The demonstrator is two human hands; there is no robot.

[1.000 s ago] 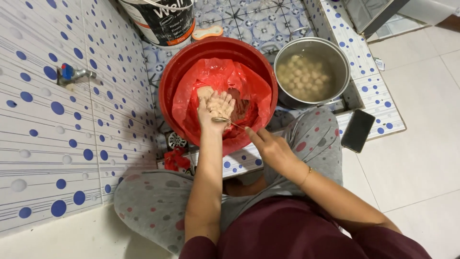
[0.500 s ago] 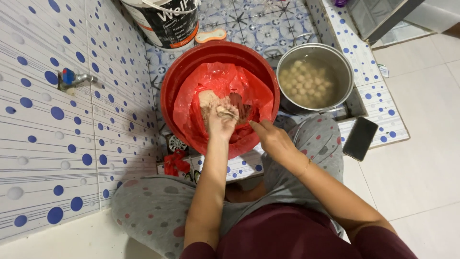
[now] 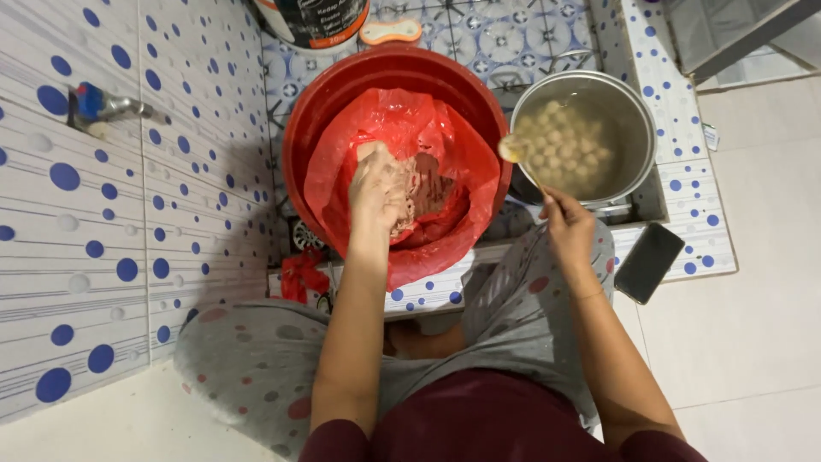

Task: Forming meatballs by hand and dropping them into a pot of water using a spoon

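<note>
Carrying a formed ball on a spoon (image 3: 523, 162) toward the pot (image 3: 637, 115) at right, the right hand (image 3: 566, 227) grips its handle while the left hand (image 3: 376, 190) clenches paste (image 3: 428, 184) in the red-lined basin (image 3: 312, 128); tipping the ball in seems due next.

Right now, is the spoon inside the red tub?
No, the spoon is held by the right hand over the metal pot's rim.

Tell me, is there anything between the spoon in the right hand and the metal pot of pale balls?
Nothing visible blocks it. The right hand holds a thin spoon whose bowl, carrying a pale lump, is already at the left rim of the round metal pot, beside the red basin.
</note>
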